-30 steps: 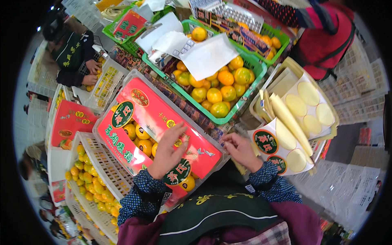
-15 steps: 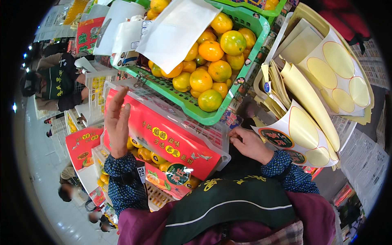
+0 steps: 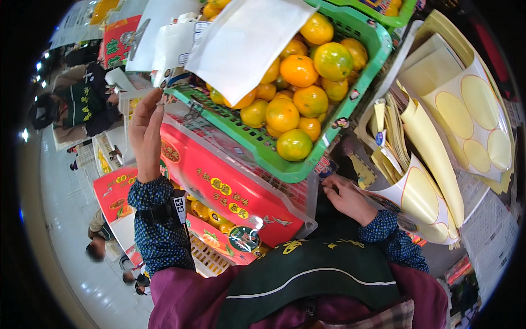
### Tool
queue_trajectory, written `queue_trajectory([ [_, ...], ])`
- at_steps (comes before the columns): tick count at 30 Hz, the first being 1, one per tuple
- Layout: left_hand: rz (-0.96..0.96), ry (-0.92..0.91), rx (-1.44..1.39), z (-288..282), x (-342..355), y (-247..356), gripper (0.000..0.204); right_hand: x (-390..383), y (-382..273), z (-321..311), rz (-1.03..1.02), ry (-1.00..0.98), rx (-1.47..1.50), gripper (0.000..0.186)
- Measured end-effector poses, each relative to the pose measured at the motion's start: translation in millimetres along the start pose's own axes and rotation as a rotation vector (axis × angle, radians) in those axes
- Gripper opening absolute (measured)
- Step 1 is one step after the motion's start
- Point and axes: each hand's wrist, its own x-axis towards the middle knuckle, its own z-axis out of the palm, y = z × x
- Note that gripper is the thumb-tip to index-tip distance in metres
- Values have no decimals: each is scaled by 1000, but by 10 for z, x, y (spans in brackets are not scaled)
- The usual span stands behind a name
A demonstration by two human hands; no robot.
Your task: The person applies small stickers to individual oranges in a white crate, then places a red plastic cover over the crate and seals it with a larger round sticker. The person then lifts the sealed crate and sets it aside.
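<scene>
My left hand point(image 3: 147, 131) is raised over the far left corner of a red-lidded gift box point(image 3: 235, 192). Its fingers are stretched upward with the thumb a little apart, and I see nothing held in them. Oranges point(image 3: 200, 209) show in the box's window, some with dark round stickers. My right hand point(image 3: 348, 198) is half curled beside the box's right corner, near a clear plastic bin edge point(image 3: 311, 216). Its thumb and forefinger stand apart. Close on its right are sheets of round gold stickers point(image 3: 419, 192).
A green crate point(image 3: 350, 123) of oranges point(image 3: 312, 101), partly under a white paper sheet point(image 3: 246, 46), stands ahead. A tub point(image 3: 438, 22) holds more sticker sheets at the right. Another person point(image 3: 82, 104) works at the far left beside crates. More red boxes point(image 3: 112, 192) lie left.
My left hand has moved up and left, away from the box lid. The right hand has shifted right and slightly nearer me, away from the bin corner. The view has turned a little.
</scene>
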Motion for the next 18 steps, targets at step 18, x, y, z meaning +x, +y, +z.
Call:
queue_trajectory([
  [18,8,247,410,-1207,-1123,-2565,46,-582,-212,395,44,55,-269,22],
])
